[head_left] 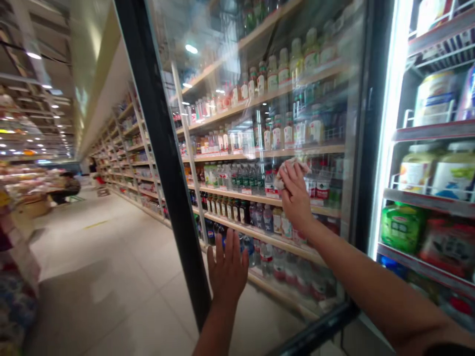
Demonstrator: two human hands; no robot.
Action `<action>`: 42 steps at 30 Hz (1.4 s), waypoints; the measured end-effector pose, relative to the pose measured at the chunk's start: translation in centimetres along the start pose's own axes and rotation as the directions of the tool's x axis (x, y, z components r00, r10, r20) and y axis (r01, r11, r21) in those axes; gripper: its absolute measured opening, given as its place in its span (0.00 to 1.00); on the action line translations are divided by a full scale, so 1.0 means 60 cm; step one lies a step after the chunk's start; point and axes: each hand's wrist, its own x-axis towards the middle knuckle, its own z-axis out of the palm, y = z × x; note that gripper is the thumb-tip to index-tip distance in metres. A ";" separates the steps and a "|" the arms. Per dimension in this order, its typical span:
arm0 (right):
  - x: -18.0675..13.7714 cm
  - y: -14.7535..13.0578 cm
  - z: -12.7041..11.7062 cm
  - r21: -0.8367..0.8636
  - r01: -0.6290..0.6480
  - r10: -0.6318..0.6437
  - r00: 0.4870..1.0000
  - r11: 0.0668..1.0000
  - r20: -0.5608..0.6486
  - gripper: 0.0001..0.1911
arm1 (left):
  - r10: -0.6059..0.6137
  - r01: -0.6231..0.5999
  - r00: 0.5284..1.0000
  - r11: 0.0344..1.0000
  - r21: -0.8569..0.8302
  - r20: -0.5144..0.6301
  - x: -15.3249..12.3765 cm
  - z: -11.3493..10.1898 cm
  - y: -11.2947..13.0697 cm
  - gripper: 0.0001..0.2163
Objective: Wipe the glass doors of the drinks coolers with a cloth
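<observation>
An open glass fridge door [260, 99] with a black frame stands in front of me, swung out into the aisle. My left hand [227, 269] lies flat on the lower glass, fingers stretched upward. My right hand [295, 195] is higher on the glass, closed on a crumpled whitish cloth [287, 167] pressed against the pane. Through the glass I see long shelves of bottled drinks.
On the right, the lit fridge interior [430, 198] holds bottles and jars on wire shelves. A tiled aisle [111, 257] runs away to the left, lined with drink shelves [126, 148]. A display of goods [15, 287] stands at the far left, with a person [67, 187] farther back.
</observation>
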 end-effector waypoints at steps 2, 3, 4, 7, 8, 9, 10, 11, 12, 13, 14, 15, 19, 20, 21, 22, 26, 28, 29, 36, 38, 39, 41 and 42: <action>-0.001 -0.027 0.010 0.035 0.055 -0.056 0.998 0.998 0.028 0.34 | 0.004 -0.004 1.000 1.000 -0.006 0.006 -0.002 0.002 0.000 0.35; 0.000 -0.040 0.015 0.052 0.079 -0.081 0.996 0.996 0.043 0.35 | 0.003 -0.003 1.000 1.000 -0.011 0.006 -0.003 0.002 -0.001 0.35; 0.002 -0.053 0.021 0.065 0.096 -0.099 0.993 0.993 0.057 0.35 | -0.002 0.002 1.000 1.000 -0.018 0.006 -0.004 0.003 -0.001 0.34; 0.016 -0.086 0.036 0.085 0.121 -0.128 0.988 0.989 0.084 0.33 | -0.016 0.016 1.000 0.998 -0.055 0.001 -0.006 0.002 -0.001 0.34; 0.021 -0.096 0.041 0.086 0.122 -0.130 0.987 0.989 0.094 0.33 | -0.019 0.019 1.000 0.998 -0.063 0.002 -0.005 0.001 -0.001 0.34; 0.024 -0.106 0.046 0.086 0.125 -0.134 0.986 0.988 0.104 0.32 | -0.022 0.022 1.000 0.998 -0.067 0.007 -0.005 0.000 -0.001 0.33; 0.023 -0.117 0.051 0.086 0.133 -0.142 0.983 0.987 0.116 0.32 | -0.023 0.023 1.000 0.997 -0.069 0.010 -0.004 0.000 -0.001 0.33; 0.021 -0.128 0.056 0.089 0.151 -0.162 0.978 0.985 0.129 0.31 | -0.025 0.026 1.000 0.997 -0.070 0.014 -0.003 -0.001 -0.001 0.32; 0.015 -0.140 0.061 0.092 0.178 -0.190 0.971 0.980 0.143 0.30 | -0.026 0.027 1.000 0.997 -0.075 0.016 -0.003 0.000 -0.001 0.31; 0.009 -0.152 0.066 0.099 0.215 -0.229 0.960 0.972 0.160 0.29 | -0.025 0.026 1.000 0.996 -0.084 0.014 -0.003 0.001 -0.001 0.31; 0.002 -0.163 0.070 0.110 0.254 -0.270 0.947 0.961 0.176 0.27 | -0.025 0.025 1.000 0.995 -0.094 0.008 -0.004 0.002 -0.002 0.30; -0.005 -0.172 0.073 0.123 0.285 -0.304 0.932 0.951 0.197 0.27 | -0.019 0.019 1.000 0.995 -0.102 0.001 -0.005 0.002 -0.003 0.30; -0.018 -0.189 0.076 0.195 0.287 -0.329 0.914 0.938 0.237 0.29 | -0.043 0.035 0.998 0.986 -0.163 -0.047 -0.010 -0.006 -0.003 0.31; -0.020 -0.187 0.075 0.223 0.284 -0.334 0.912 0.933 0.236 0.30 | -0.077 0.062 0.995 0.977 -0.204 -0.069 -0.007 -0.013 -0.002 0.32; -0.023 -0.184 0.074 0.256 0.292 -0.352 0.905 0.922 0.238 0.32 | -0.113 0.085 0.989 0.963 -0.254 -0.098 0.001 -0.021 0.000 0.32; -0.026 -0.180 0.072 0.292 0.307 -0.381 0.892 0.906 0.245 0.32 | -0.137 0.092 0.982 0.947 -0.308 -0.129 0.013 -0.030 0.003 0.31; -0.040 -0.155 0.056 0.411 0.326 -0.444 0.864 0.851 0.236 0.34 | 0.007 -0.098 0.982 0.878 -0.468 -0.191 0.094 -0.055 0.016 0.29; -0.046 -0.135 0.040 0.393 0.282 -0.386 0.896 0.875 0.218 0.36 | 0.046 -0.072 0.997 0.888 -0.455 -0.069 0.130 -0.052 0.023 0.29; -0.050 -0.121 0.031 0.348 0.255 -0.341 0.915 0.902 0.213 0.36 | 0.020 -0.033 0.999 0.909 -0.416 -0.035 0.140 -0.046 0.025 0.30; -0.148 0.040 -0.022 -0.275 0.095 -0.034 0.975 0.957 0.218 0.33 | -0.137 0.135 0.990 0.987 -0.091 -0.016 0.107 -0.006 0.025 0.31; -0.184 0.072 -0.025 -0.314 0.156 -0.078 0.966 0.937 0.248 0.32 | -0.107 0.103 0.993 0.991 -0.082 -0.043 0.129 -0.007 0.013 0.31; -0.199 0.081 -0.024 -0.329 0.168 -0.086 0.964 0.929 0.250 0.32 | -0.092 0.088 0.994 0.993 -0.079 -0.055 0.149 -0.008 0.005 0.31; -0.215 0.086 -0.021 -0.353 0.158 -0.076 0.969 0.922 0.233 0.32 | -0.100 0.093 0.991 0.992 -0.081 -0.092 0.196 -0.013 -0.010 0.31; -0.218 0.084 -0.019 -0.357 0.150 -0.072 0.973 0.922 0.221 0.32 | -0.137 0.129 0.986 0.988 -0.091 -0.098 0.216 -0.015 -0.016 0.32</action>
